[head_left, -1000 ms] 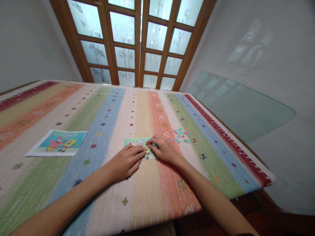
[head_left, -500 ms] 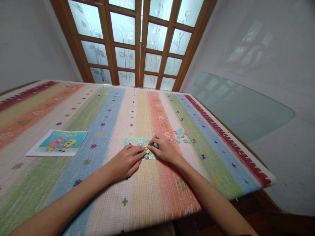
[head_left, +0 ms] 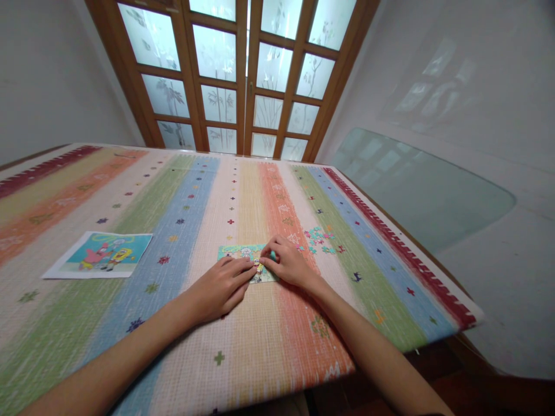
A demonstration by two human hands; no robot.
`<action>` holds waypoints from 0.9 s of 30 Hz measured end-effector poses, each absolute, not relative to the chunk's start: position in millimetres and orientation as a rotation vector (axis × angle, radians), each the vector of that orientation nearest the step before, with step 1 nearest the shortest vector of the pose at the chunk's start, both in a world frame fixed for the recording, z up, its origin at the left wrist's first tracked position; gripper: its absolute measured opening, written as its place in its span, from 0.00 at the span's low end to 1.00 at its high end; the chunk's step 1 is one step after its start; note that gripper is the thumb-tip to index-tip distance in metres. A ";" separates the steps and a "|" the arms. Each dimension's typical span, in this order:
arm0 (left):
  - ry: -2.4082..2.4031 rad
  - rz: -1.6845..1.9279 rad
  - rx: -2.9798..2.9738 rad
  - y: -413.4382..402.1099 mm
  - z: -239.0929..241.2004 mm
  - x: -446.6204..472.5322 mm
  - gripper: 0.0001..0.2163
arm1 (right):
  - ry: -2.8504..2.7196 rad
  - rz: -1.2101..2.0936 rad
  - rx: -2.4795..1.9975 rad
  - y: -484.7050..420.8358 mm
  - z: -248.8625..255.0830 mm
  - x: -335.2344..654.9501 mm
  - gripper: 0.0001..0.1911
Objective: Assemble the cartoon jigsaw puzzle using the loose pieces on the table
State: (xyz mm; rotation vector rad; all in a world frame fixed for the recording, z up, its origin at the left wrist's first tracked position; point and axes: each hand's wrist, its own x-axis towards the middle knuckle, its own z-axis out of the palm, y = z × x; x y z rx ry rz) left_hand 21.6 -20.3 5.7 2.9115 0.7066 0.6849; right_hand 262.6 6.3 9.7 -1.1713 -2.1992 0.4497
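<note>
A small, partly assembled jigsaw puzzle lies on the striped tablecloth in front of me, showing a cartoon picture in teal, yellow and white. My left hand rests over its lower left part, fingers stretched out and lying close together, fingertips touching the pieces. Over the right part of the puzzle, my right hand is closed in a pinch, its fingertips down at the middle of the picture. A teal puzzle piece shows between the fingers of that hand. Both hands cover parts of the puzzle.
Several loose puzzle pieces lie scattered right of the puzzle. A printed cartoon picture lies on the left. The striped tablecloth covers the table, whose near edge is close to my arms. Wood-framed glass doors stand behind.
The view has shifted very slightly. Both hands stay at the puzzle in nearly the same pose, with only a slight shift of the right fingers.
</note>
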 end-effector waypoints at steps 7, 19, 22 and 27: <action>0.702 0.739 2.878 -19.0 2.1 20.6 0.17 | -2.187 0.434 -1.167 6.7 7.5 263.0 0.03; 0.683 0.708 2.899 -16.8 0.3 18.0 0.16 | -1.694 0.106 -1.321 24.7 35.5 319.0 0.14; 0.676 0.717 2.900 -16.9 0.1 18.4 0.16 | -1.481 -0.022 -1.461 27.5 45.4 343.0 0.13; 0.666 0.736 2.886 -16.6 0.2 18.7 0.17 | -1.385 -0.112 -1.734 30.3 48.2 377.1 0.15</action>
